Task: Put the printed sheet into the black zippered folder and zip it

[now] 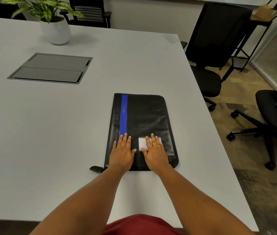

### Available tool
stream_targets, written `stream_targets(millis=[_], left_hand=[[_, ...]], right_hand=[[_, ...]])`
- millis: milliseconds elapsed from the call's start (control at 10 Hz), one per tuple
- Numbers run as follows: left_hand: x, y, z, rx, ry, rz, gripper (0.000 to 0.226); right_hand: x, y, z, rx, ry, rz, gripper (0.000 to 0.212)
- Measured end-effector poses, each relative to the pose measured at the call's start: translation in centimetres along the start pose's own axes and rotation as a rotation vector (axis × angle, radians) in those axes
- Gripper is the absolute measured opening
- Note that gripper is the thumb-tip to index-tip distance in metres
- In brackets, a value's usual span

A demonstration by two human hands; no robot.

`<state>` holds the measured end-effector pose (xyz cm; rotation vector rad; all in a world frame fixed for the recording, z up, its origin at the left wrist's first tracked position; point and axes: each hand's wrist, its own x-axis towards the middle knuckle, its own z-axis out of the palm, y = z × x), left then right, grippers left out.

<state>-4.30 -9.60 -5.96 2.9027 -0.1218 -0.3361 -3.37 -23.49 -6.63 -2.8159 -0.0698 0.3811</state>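
Head view shows the black zippered folder (144, 116) lying closed and flat toward the right front of the bench (49, 133). The left hand (123, 153) and right hand (154, 153) rest palm-down on its near half, fingers (125, 139) straight and gripping nothing; the printed sheet is not in sight, so I cannot tell whether it is inside. The folder looks light, pliant and grainy rather than slick, probably best steadied under a flat palm while pinching the zipper pull (96, 169) at its near left corner; there is open room to the left, while the bench's right edge lies fairly near.
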Motion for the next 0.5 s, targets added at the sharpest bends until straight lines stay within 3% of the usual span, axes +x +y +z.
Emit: stream_targets(millis=[300,500], left_hand=[[1.1,0.5,-2.5,0.047,0.049,0.022,0.061],[4.1,1.7,-7.9,0.087,0.224,0.071,0.06]], right_hand=[[1.3,-0.4,-2.3,-0.061,0.091,-0.004,0.063],[3.1,-1.8,-7.5,-0.011,0.246,-0.082,0.063]])
